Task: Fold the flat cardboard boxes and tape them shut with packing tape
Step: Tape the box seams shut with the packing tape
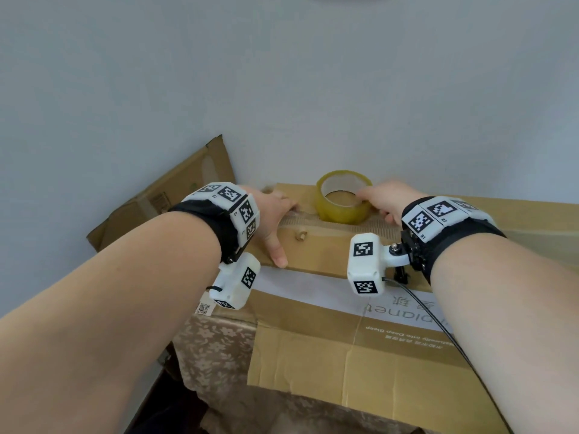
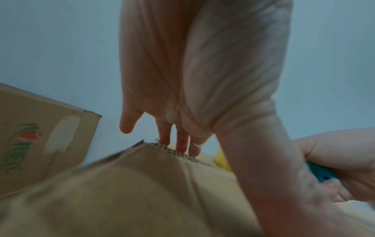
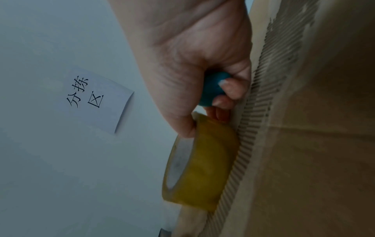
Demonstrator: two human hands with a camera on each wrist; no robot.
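A brown cardboard box (image 1: pixel 329 324) with a white printed band stands on the table, its torn corrugated top edge (image 3: pixel 255 128) facing the wall. My left hand (image 1: pixel 275 220) lies on the box's top left corner, fingers (image 2: pixel 181 144) straight on the edge and thumb down the front face. A yellowish roll of packing tape (image 1: pixel 343 197) sits on top of the box. My right hand (image 1: pixel 376 198) holds the roll (image 3: pixel 201 162) with thumb and fingers. A small blue tool (image 3: pixel 213 89) is curled in the same hand, also visible in the left wrist view (image 2: pixel 320 171).
Another flattened cardboard box (image 1: pixel 175 189) leans against the white wall at the left, its printed side (image 2: pixel 40 136) showing. The table wears a floral cloth (image 1: pixel 213 346). A paper note (image 3: pixel 97 99) with characters hangs on the wall behind the box.
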